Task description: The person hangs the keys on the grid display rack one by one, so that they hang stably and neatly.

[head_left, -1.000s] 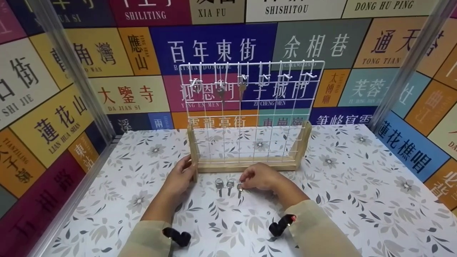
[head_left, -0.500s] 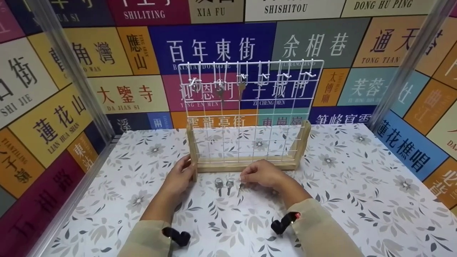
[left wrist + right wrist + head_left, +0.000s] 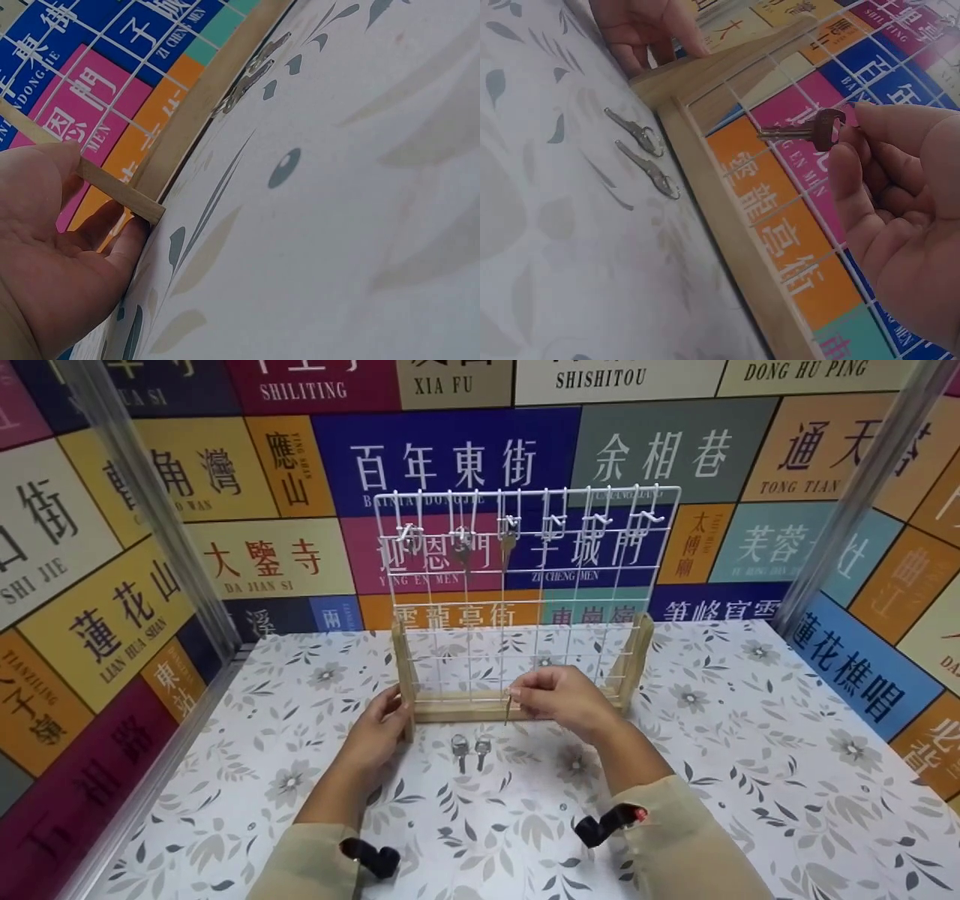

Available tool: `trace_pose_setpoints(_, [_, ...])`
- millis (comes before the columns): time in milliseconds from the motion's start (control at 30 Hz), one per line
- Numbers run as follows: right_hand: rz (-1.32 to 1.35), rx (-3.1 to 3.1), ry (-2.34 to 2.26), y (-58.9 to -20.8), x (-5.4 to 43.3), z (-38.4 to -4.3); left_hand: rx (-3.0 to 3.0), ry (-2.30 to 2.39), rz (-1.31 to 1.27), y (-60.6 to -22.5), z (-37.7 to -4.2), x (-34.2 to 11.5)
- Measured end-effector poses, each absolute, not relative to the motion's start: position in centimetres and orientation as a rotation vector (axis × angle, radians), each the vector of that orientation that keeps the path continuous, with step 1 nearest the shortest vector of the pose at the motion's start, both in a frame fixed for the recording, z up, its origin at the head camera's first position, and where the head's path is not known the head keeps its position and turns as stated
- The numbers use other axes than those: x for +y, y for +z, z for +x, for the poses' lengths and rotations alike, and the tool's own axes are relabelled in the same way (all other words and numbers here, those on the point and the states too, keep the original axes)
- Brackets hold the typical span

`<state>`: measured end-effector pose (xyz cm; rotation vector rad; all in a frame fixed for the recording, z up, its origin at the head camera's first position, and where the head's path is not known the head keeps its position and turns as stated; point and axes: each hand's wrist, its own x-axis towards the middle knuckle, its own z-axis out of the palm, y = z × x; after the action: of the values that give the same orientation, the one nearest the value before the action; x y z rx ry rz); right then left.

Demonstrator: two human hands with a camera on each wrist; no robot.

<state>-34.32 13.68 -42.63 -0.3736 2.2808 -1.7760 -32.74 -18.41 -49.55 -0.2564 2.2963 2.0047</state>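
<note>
My right hand (image 3: 566,701) pinches a key (image 3: 802,131) between thumb and forefinger, in front of the rack's lower bars. The key's blade points left in the right wrist view. My left hand (image 3: 379,727) grips the left wooden post (image 3: 120,189) of the white wire grid rack (image 3: 525,600), thumb on one side and fingers on the other. Two more keys, a left one (image 3: 460,751) and a right one (image 3: 483,751), lie side by side on the table before the rack, each with a ring at its head.
White hooks line the grid's upper part. Keys hang from three of them, a left key (image 3: 410,540), a middle key (image 3: 463,553) and a right key (image 3: 509,544); the hooks farther right (image 3: 598,525) bear none. Flowered cloth (image 3: 712,780) covers the table, and a sign-patterned wall stands behind.
My right hand has lifted the rightmost key off the table and raised it toward the grid. My left hand keeps its place on the rack's post.
</note>
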Motion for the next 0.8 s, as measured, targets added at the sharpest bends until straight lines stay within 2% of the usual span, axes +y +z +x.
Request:
trace_pose_setpoints(400, [-0.458,2.283,-2.161,-35.9,14.2,-32.7,2.282,2.014,-0.276,-49.3,-32.6,-18.4])
trace_pose_setpoints(800, [-0.445,1.995,-2.598,-28.5,14.0,-32.1,2.320,1.977,-0.291,-49.5,-32.9,-18.4])
